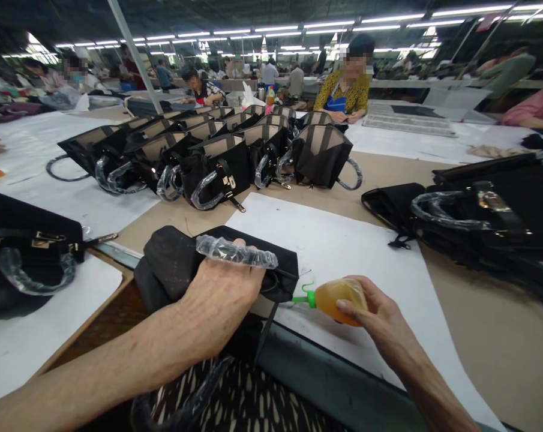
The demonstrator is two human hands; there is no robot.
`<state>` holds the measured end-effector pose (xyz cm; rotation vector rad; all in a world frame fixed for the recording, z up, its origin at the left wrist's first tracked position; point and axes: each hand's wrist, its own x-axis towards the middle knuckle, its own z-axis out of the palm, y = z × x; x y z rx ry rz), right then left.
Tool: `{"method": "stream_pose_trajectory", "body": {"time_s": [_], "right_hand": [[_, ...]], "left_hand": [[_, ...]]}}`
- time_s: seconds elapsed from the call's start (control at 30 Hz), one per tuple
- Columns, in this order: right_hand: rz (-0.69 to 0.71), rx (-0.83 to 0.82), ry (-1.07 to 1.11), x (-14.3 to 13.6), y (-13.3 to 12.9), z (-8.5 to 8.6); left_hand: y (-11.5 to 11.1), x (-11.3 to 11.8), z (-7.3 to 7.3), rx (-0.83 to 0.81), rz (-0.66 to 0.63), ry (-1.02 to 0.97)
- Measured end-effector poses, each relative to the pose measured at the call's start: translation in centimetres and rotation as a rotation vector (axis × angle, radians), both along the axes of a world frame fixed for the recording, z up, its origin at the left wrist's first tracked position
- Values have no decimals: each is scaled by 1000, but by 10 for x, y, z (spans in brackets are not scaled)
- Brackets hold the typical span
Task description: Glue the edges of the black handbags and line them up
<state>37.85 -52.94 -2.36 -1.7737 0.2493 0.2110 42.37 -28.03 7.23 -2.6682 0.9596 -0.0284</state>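
Note:
My left hand [228,285] is closed around the plastic-wrapped handle [237,252] of a black handbag [167,264], which lies tilted at the table's near edge. Some of its fingers are hidden behind the handle. In my right hand [379,303] is a squeeze bottle [338,300] of amber liquid with a green cap. The bottle lies sideways, its green nozzle pointing left at the bag's lower right corner; whether the tip touches the bag I cannot tell. Another wrapped handle [185,408] hangs below my left forearm, near my lap.
Several black handbags [217,168] with beige insides stand in rows across the table. More black bags lie at the right [487,210] and left [23,252]. White paper [365,258] covers part of the tabletop. A person in a yellow patterned top [343,90] sits opposite.

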Motion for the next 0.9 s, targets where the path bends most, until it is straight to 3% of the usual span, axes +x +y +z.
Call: {"method": "stream_pose_trajectory", "body": {"time_s": [0.3, 0.7, 0.9], "right_hand": [[38, 48, 42, -12, 4, -2], [38, 58, 104, -29, 15, 13], [18, 56, 118, -37, 19, 17]], "left_hand": [[0, -1, -1, -24, -16, 0], [2, -1, -6, -26, -36, 10], [0, 0, -1, -21, -39, 37]]}}
